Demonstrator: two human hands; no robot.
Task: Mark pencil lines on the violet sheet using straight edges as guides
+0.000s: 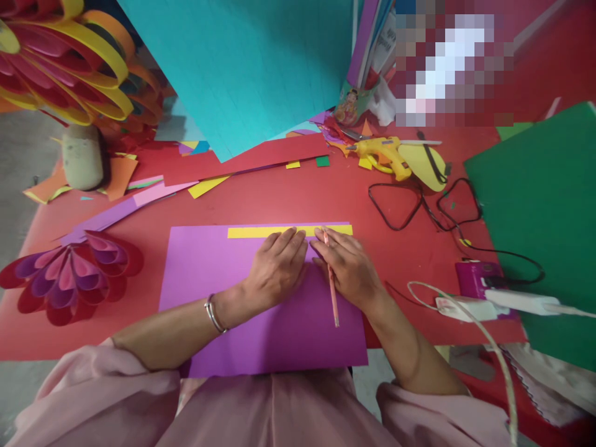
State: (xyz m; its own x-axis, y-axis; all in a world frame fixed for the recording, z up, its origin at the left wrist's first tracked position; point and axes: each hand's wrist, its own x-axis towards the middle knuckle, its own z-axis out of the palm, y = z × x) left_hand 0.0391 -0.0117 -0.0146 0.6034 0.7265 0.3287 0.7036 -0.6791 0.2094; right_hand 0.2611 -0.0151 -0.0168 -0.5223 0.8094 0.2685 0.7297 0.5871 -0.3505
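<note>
A purple paper sheet point(223, 279) lies on the red table point(288, 198) in front of me. Along its far edge rests a narrow yellow paper strip point(251, 232). My left hand point(277, 270) lies flat on the sheet, fingers stretched out, fingertips pressing the strip. My right hand point(347, 267) is closed around a pink pencil point(332, 292), whose tip meets the strip's lower edge right beside my left fingertips. A metal bangle circles my left wrist.
A yellow glue gun point(386, 155) with black cable point(419, 208) lies far right. A green sheet point(544, 211) covers the right edge, a teal sheet point(251, 68) leans at the back. A paper flower point(69, 273) sits left, white charger point(512, 302) and paper scraps around.
</note>
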